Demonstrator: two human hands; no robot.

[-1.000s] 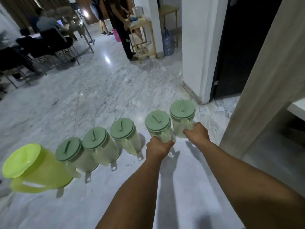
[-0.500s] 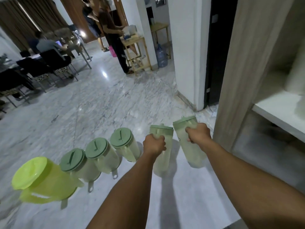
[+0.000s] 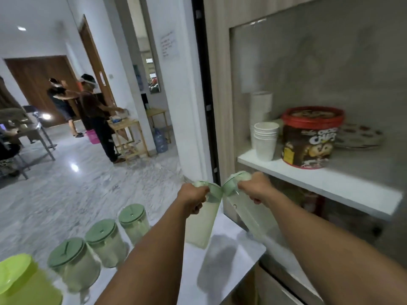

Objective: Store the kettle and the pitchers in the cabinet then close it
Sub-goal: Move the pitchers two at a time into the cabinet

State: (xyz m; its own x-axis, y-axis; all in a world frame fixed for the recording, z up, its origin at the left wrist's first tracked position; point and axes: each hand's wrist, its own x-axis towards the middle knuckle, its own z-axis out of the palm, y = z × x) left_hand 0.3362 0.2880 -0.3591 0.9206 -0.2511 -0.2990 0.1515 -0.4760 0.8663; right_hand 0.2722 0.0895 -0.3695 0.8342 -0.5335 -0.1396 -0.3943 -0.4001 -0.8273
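My left hand (image 3: 193,197) grips the handle of a pale green pitcher (image 3: 202,221) held in the air. My right hand (image 3: 256,187) grips a second pitcher (image 3: 251,219) that tilts toward the open cabinet (image 3: 220,106). Their green lids touch between my hands. Three more green-lidded pitchers (image 3: 103,243) stand in a row on the marble floor at lower left. A lime-green kettle (image 3: 19,282) sits at the bottom left corner, partly cut off.
The cabinet's white shelf (image 3: 319,183) carries stacked paper cups (image 3: 265,142), a red cookie tub (image 3: 310,137) and a plate (image 3: 361,137). Dim items sit below the shelf. People stand by a wooden cart (image 3: 130,137) far left, beside a water jug (image 3: 160,140).
Both hands lifted their pitchers off the floor and carried them up and right toward the cabinet. The view rose and now shows the shelf's contents.
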